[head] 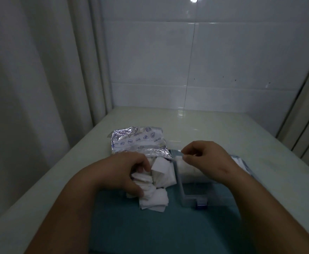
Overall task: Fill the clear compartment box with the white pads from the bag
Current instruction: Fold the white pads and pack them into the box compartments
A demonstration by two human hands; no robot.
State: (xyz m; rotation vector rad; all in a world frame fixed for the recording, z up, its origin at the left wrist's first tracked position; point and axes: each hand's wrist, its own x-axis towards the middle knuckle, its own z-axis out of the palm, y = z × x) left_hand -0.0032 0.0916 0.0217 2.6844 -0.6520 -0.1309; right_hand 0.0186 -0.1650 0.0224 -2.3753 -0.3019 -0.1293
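Left hand (126,171) grips soft white pads (151,196) spilling from the crinkly bag (137,141); right hand (206,159) curls over the pad-filled clear box (179,178), hold unclear.

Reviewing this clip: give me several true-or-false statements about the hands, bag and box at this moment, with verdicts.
1. The left hand grips white pads at the mouth of the bag. True.
2. The bag lies right of the clear box. False: it lies to its left.
3. The clear box already holds white pads. True.
4. The box's latch is red. False: it is blue.
5. The right hand lies flat on the teal mat. False: it is over the box, fingers curled.
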